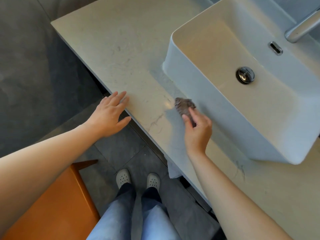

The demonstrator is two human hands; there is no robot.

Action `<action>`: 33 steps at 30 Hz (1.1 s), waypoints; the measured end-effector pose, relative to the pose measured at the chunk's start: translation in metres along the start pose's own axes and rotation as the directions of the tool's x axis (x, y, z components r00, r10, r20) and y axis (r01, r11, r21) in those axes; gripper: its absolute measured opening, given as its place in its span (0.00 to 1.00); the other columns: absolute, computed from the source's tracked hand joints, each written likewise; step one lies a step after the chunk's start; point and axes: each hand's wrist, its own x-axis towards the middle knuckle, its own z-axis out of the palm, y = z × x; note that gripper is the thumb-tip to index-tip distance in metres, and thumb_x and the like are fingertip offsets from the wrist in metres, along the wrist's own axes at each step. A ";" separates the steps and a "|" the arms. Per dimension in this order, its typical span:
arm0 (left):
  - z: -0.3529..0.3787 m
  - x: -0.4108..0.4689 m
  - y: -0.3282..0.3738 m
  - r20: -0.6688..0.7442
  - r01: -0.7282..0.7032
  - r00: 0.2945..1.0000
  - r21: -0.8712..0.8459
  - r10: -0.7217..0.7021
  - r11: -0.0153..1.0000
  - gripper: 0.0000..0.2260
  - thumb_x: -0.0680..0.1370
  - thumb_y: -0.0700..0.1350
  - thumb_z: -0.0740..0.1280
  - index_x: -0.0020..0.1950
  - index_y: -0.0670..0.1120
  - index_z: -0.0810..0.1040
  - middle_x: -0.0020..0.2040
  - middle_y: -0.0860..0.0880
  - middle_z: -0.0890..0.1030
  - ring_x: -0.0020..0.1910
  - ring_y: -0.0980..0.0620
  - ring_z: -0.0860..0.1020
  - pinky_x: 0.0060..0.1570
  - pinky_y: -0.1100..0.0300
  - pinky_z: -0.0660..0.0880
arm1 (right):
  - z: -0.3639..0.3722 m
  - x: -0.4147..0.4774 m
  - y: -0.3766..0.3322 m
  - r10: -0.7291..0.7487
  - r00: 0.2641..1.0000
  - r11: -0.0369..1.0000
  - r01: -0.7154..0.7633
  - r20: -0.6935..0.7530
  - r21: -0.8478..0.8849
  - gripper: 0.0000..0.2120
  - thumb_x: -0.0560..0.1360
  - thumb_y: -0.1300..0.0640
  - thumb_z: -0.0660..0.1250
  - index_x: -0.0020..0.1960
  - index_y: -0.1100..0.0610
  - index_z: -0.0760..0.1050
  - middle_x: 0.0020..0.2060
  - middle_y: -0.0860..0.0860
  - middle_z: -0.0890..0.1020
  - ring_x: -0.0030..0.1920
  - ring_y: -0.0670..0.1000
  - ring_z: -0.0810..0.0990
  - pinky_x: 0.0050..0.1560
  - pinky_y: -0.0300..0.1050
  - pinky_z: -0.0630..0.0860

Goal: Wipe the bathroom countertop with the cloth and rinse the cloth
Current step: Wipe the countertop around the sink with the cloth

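At the far left stood an orange wooden piece of furniture (57, 205) on the dark tiled floor (26, 66). Next to it the left hand (109, 115) reached forward with its fingers straight and spread, holding nothing, the fingertips at the front edge of the pale, veined countertop (112, 49). Below, two light clogs (137, 178) showed under blue jeans. Further right, a bunched grey-brown cloth (184, 105), slightly blurred, lay pressed on the countertop just beside the outer wall of the white basin (216, 118). The right hand (197, 130) gripped it from behind, thumb and curled fingers closed round the cloth. A wet sheen marked the stone around it. Inside the basin sat a chrome drain plug (245, 75) and an overflow slot (275, 47), with a metal faucet (301, 26) at the upper right. A few dark hairs (241, 168) lay on the countertop by the basin's near corner.
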 end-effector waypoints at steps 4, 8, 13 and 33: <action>0.005 0.007 -0.002 0.025 0.024 0.999 0.037 -0.025 0.999 0.34 0.78 0.60 0.55 0.78 0.47 0.48 0.79 0.48 0.46 0.77 0.48 0.43 0.75 0.47 0.46 | 0.016 0.035 0.020 -0.040 0.999 0.991 0.039 -0.005 -0.130 0.16 0.74 0.58 0.69 0.61 0.59 0.79 0.55 0.56 0.83 0.56 0.59 0.75 0.58 0.47 0.71; 0.010 0.007 -0.005 0.019 0.017 1.000 0.016 -0.018 1.000 0.34 0.78 0.60 0.56 0.78 0.47 0.47 0.78 0.49 0.44 0.77 0.49 0.42 0.75 0.46 0.45 | 0.034 0.034 0.026 -0.083 0.995 0.987 0.074 -0.056 -0.144 0.16 0.74 0.59 0.69 0.61 0.60 0.78 0.56 0.56 0.82 0.56 0.59 0.75 0.60 0.48 0.72; 0.011 0.008 -0.010 0.024 -0.007 1.000 0.028 0.006 1.000 0.34 0.78 0.61 0.55 0.78 0.48 0.47 0.78 0.49 0.44 0.77 0.49 0.42 0.75 0.45 0.46 | 0.046 0.039 0.023 -0.138 0.990 0.973 0.131 -0.025 -0.189 0.16 0.76 0.57 0.67 0.62 0.61 0.77 0.58 0.56 0.81 0.56 0.59 0.74 0.60 0.40 0.67; -0.009 0.015 -0.038 0.034 -0.152 0.988 0.001 0.152 0.988 0.35 0.74 0.66 0.42 0.76 0.51 0.58 0.78 0.52 0.54 0.76 0.51 0.53 0.75 0.48 0.51 | 0.051 -0.059 -0.013 -0.104 0.961 0.994 0.095 0.257 0.048 0.16 0.73 0.58 0.70 0.61 0.52 0.77 0.56 0.40 0.80 0.57 0.47 0.73 0.60 0.40 0.70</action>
